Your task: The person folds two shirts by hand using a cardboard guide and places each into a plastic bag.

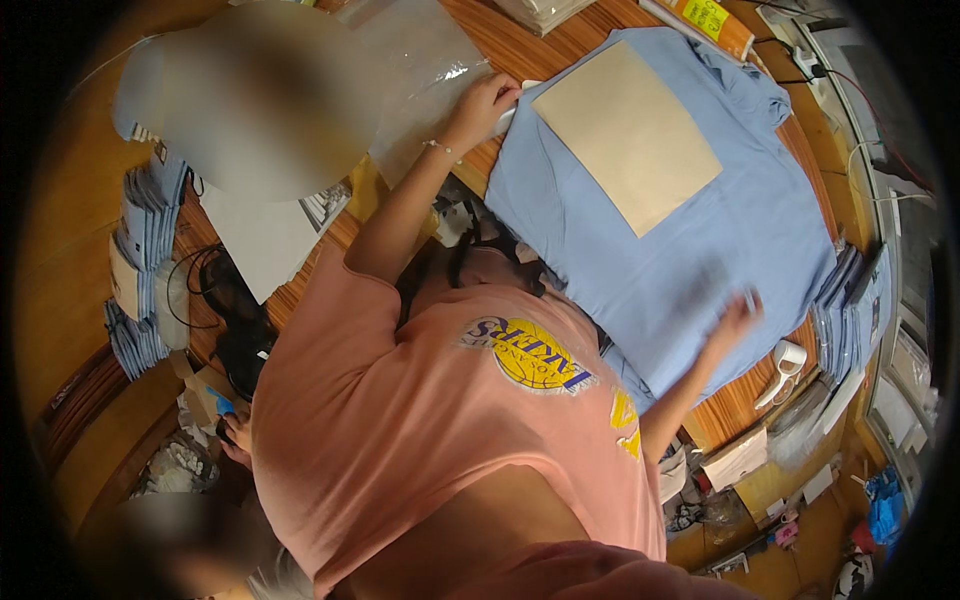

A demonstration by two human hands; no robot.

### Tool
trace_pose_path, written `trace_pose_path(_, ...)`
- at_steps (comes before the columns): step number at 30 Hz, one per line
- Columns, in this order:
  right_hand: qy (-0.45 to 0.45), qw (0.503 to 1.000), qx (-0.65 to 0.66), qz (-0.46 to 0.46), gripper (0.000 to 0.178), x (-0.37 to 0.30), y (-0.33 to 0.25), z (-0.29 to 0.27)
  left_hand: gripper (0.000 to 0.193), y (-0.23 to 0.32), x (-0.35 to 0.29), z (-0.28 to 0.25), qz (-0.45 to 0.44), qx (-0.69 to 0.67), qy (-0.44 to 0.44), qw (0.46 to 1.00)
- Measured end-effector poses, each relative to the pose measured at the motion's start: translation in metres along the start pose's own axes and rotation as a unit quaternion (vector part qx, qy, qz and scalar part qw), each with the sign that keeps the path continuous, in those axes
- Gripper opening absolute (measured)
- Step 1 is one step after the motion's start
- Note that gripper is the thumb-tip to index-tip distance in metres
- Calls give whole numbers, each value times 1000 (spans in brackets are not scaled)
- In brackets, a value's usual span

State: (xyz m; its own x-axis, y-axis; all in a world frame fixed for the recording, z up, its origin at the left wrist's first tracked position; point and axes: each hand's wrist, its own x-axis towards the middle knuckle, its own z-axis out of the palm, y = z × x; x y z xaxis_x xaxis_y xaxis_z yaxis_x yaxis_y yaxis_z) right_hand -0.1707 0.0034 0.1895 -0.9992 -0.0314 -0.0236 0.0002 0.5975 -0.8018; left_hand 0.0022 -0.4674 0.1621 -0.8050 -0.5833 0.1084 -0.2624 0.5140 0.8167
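Observation:
A light blue garment, apparently a shirt (600,270), lies spread over the wooden table in front of me. On its upper part rests a flat cream-coloured board or sheet of card (630,140). My left hand (487,105), with a thin bracelet at the wrist, is at the garment's upper left edge; its fingers are curled closed on that edge, next to a white strip partly hidden there. My right hand (735,322) is over the garment's lower right part, blurred by motion. Its fingers look apart, and nothing shows in them.
Clear plastic bags (425,60) lie left of the garment. Folded blue garments are stacked at the left (155,220) and right (850,300). A white handheld device (787,365) sits by the right table edge. Another person's hand (237,438) shows at lower left.

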Motion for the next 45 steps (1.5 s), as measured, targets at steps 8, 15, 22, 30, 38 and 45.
trace_pose_path(8,-336,856,-180,-349,23,-55,-212,237,19,4,0,-2,-14,-40,12,999)
trace_pose_path(15,-309,817,-283,-395,35,-56,-228,289,19,-14,2,6,-11,-30,31,999)
trace_pose_path(22,-330,814,-299,-374,38,-56,-234,296,16,-15,4,9,2,-14,48,999)
trace_pose_path(30,-345,806,-306,-372,36,-56,-238,296,15,-11,6,10,19,18,55,998)
trace_pose_path(38,-348,804,-300,-377,35,-55,-241,294,17,-12,7,11,-1,22,39,999)
trace_pose_path(45,-355,799,-312,-372,35,-53,-241,296,17,-8,5,10,-3,36,43,998)
